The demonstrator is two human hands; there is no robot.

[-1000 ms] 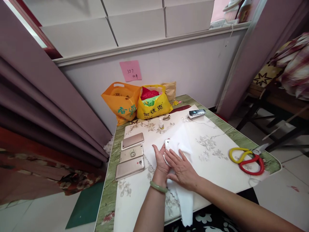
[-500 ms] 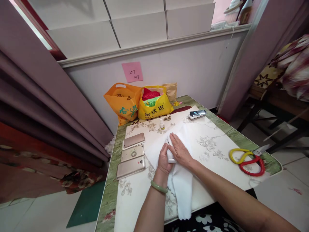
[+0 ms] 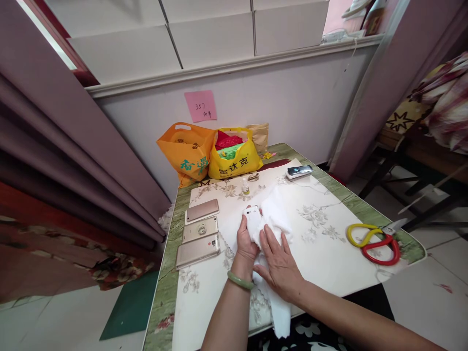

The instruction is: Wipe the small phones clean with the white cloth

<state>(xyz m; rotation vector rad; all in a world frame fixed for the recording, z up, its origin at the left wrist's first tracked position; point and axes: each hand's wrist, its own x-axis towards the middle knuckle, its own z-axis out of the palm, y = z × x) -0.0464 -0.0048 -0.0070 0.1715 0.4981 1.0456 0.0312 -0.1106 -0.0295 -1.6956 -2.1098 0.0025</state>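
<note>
My left hand (image 3: 245,242), with a green bangle on its wrist, grips a small white phone (image 3: 253,219) upright over the middle of the table. A white cloth (image 3: 275,217) lies under and beside the phone and trails off the near table edge. My right hand (image 3: 278,258) lies flat, fingers stretched out, pressing the cloth against the phone's lower right side.
Three gold phones (image 3: 199,230) lie in a column at the left on the flowered table cover (image 3: 329,253). Yellow and red scissors (image 3: 373,240) sit at the right. A grey phone (image 3: 299,171), a small bottle (image 3: 245,186), an orange bag (image 3: 185,152) and a yellow bag (image 3: 234,158) stand at the back.
My right hand slid back down the cloth toward me, uncovering the white phone, which now stands clear in my left hand.
</note>
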